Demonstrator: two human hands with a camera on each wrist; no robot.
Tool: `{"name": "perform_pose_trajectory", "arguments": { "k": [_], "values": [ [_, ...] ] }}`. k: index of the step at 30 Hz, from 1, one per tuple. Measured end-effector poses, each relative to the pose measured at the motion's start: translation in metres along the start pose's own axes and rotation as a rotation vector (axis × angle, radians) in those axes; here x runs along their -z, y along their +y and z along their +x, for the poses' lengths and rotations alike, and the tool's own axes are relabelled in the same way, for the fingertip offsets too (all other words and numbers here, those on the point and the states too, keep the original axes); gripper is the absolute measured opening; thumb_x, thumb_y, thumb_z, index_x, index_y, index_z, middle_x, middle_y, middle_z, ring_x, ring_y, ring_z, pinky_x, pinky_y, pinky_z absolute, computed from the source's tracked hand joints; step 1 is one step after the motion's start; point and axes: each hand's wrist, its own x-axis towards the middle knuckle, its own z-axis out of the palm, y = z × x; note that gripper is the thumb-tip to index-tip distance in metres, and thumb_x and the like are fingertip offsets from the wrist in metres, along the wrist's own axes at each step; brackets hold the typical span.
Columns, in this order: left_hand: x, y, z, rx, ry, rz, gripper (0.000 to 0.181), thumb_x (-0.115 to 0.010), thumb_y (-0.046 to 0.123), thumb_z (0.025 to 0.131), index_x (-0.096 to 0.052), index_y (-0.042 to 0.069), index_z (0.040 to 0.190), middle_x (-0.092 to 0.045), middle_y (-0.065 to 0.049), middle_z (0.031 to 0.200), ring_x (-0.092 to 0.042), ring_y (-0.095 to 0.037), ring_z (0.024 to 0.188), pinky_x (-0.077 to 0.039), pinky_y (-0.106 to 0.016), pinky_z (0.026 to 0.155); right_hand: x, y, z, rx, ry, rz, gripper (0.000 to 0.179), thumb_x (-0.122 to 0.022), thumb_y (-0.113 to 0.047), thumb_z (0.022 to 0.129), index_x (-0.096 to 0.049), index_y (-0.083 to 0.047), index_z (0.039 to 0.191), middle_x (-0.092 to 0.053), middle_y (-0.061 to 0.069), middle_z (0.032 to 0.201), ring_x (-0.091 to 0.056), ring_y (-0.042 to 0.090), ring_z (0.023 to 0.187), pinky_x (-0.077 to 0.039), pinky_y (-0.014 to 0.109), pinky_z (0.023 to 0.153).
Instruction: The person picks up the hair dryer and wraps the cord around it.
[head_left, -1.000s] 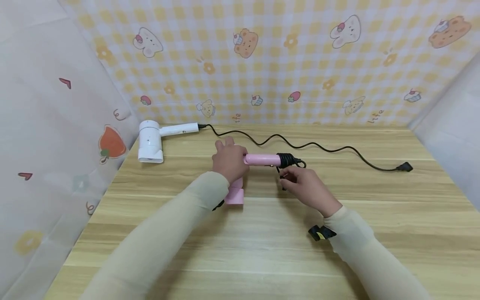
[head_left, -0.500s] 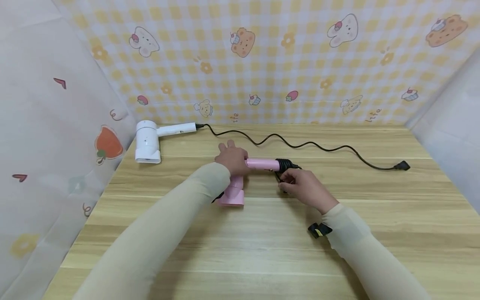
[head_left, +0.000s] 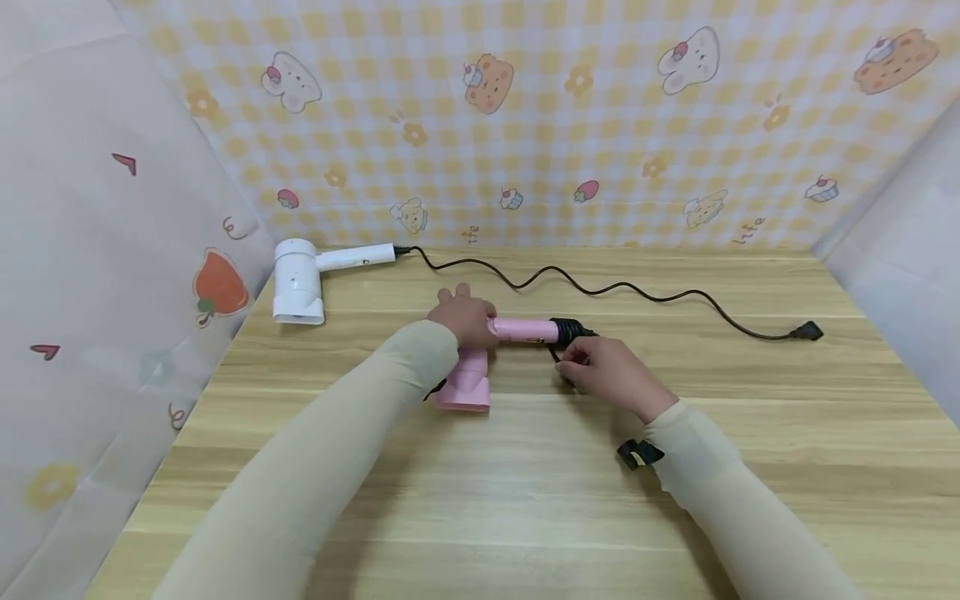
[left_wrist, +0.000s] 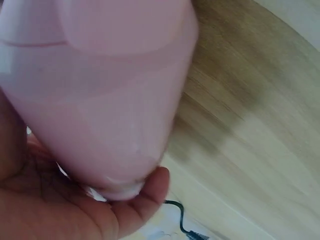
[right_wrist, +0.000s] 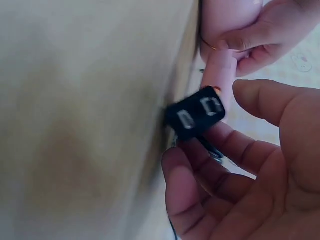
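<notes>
A pink hair dryer (head_left: 528, 331) lies mid-table, its handle pointing right and its nozzle (head_left: 463, 393) towards me. My left hand (head_left: 462, 321) grips its head from above; in the left wrist view the fingers (left_wrist: 145, 202) curl under the end of the pink body (left_wrist: 115, 115). Black cord (head_left: 567, 329) is wound around the handle's right end. Just below that coil is my right hand (head_left: 609, 373), with fingers curled about a black two-prong plug (right_wrist: 196, 114). The right wrist view shows the thumb (right_wrist: 255, 97) apart from the plug.
At the back left lies a white hair dryer (head_left: 297, 279). Its black cord (head_left: 592, 292) runs in waves along the back to a plug (head_left: 807, 331) at the right. A checked cloth (head_left: 555, 125) hangs behind the wooden table (head_left: 480, 500).
The pink hair dryer has come slightly towards me and turned a little, showing more of its nozzle. My right hand is closer to the cord coil, now covering the loose loop there.
</notes>
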Motion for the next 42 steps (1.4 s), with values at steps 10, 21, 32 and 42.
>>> {"name": "perform_pose_trajectory", "arguments": {
  "k": [10, 21, 32, 42],
  "values": [
    [0.020, -0.074, -0.009, 0.033, 0.211, -0.142, 0.072, -0.057, 0.058, 0.093, -0.047, 0.011, 0.147, -0.033, -0.023, 0.150, -0.032, -0.047, 0.133, -0.038, -0.065, 0.099, 0.036, -0.013, 0.011, 0.034, 0.040, -0.063, 0.018, -0.061, -0.027, 0.099, -0.069, -0.011, 0.099, -0.066, 0.004, 0.087, -0.052, 0.018, 0.068, -0.044, 0.035, 0.063],
    [0.044, -0.203, -0.039, 0.342, 0.373, -0.077, 0.069, -0.055, 0.040, 0.093, -0.039, -0.008, 0.141, -0.031, -0.041, 0.130, -0.035, -0.058, 0.114, -0.038, -0.065, 0.091, 0.048, -0.028, 0.061, 0.123, -0.018, -0.168, 0.019, -0.059, -0.025, 0.099, -0.070, -0.009, 0.102, -0.070, 0.007, 0.103, -0.063, 0.021, 0.082, -0.050, 0.041, 0.077],
    [0.026, -0.222, -0.042, 0.344, 0.374, -0.174, 0.066, -0.053, 0.019, 0.097, -0.025, -0.018, 0.145, -0.033, -0.047, 0.129, -0.038, -0.055, 0.119, -0.036, -0.061, 0.101, 0.042, -0.036, 0.104, 0.175, -0.122, -0.213, 0.029, -0.058, -0.024, 0.099, -0.067, -0.004, 0.117, -0.063, 0.015, 0.125, -0.059, 0.030, 0.112, -0.045, 0.048, 0.096],
    [0.016, -0.168, -0.036, 0.190, 0.363, -0.170, 0.068, -0.058, 0.021, 0.098, -0.026, -0.009, 0.150, -0.028, -0.041, 0.138, -0.051, -0.055, 0.110, -0.043, -0.061, 0.095, 0.042, -0.034, 0.113, 0.154, -0.097, -0.228, 0.032, -0.059, -0.023, 0.098, -0.064, -0.001, 0.122, -0.060, 0.016, 0.128, -0.057, 0.031, 0.113, -0.044, 0.048, 0.096]
  ]
}}
